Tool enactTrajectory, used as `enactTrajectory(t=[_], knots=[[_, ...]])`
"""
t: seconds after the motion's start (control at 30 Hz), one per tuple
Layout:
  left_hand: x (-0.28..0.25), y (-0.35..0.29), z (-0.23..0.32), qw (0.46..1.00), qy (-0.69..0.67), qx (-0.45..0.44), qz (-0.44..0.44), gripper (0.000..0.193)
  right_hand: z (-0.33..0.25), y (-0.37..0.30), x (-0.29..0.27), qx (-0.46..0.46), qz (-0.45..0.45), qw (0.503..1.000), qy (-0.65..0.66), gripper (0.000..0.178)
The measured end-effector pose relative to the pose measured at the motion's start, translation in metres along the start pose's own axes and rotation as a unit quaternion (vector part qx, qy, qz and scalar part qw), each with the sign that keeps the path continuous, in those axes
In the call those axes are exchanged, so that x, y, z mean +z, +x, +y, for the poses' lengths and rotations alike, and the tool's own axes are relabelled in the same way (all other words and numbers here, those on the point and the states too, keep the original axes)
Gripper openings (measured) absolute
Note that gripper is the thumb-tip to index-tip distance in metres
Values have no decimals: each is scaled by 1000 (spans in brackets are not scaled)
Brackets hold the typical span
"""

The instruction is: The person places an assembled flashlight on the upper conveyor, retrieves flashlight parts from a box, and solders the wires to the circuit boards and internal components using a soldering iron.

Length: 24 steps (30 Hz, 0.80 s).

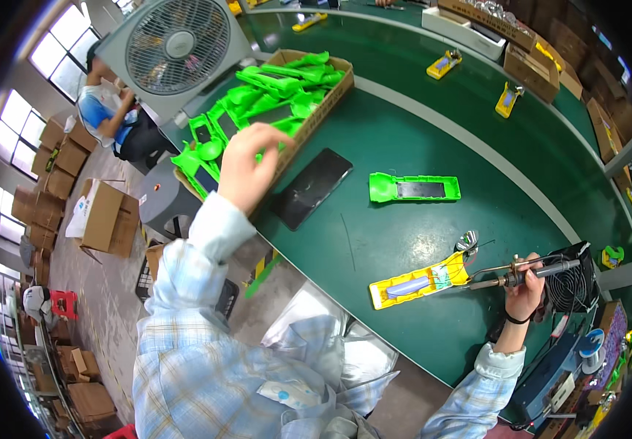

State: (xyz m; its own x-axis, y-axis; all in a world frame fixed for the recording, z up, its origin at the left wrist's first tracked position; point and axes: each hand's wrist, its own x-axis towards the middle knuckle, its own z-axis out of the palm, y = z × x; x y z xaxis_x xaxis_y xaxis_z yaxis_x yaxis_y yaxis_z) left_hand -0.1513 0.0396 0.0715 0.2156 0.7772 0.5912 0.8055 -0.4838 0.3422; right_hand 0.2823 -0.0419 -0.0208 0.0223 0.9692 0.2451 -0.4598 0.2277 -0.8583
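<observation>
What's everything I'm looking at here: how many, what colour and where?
Table: one, green, centre
Fan: one, grey, upper left
Box: one, brown, beside the fan
Shells: many, green, in the box
Lone shell: one, green, mid-table
Phone: one, black, beside the box
Wired shell: one, yellow, table front
Cell: one, blue, in the wired shell
Far pieces: at least three, yellow, far side
Soldering iron: one, dark and metallic, right
Spool: one, blue and white, lower right
Cartons: several, brown, left
Co-worker: one, blue-and-white top, upper left
Left hand: one, bare, by the box
Right hand: one, bare, around the soldering iron
</observation>
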Motion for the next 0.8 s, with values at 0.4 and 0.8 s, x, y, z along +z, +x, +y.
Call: enactTrajectory(t=[0.4, 0.8], knots=[[92, -75, 144, 946, -10, 36, -322, 56, 2, 1, -4, -9, 24, 998, 55, 16], [125, -14, 117, 864, -101, 247, -426, 53, -6, 5, -2, -3, 11, 996, 86, 16]])
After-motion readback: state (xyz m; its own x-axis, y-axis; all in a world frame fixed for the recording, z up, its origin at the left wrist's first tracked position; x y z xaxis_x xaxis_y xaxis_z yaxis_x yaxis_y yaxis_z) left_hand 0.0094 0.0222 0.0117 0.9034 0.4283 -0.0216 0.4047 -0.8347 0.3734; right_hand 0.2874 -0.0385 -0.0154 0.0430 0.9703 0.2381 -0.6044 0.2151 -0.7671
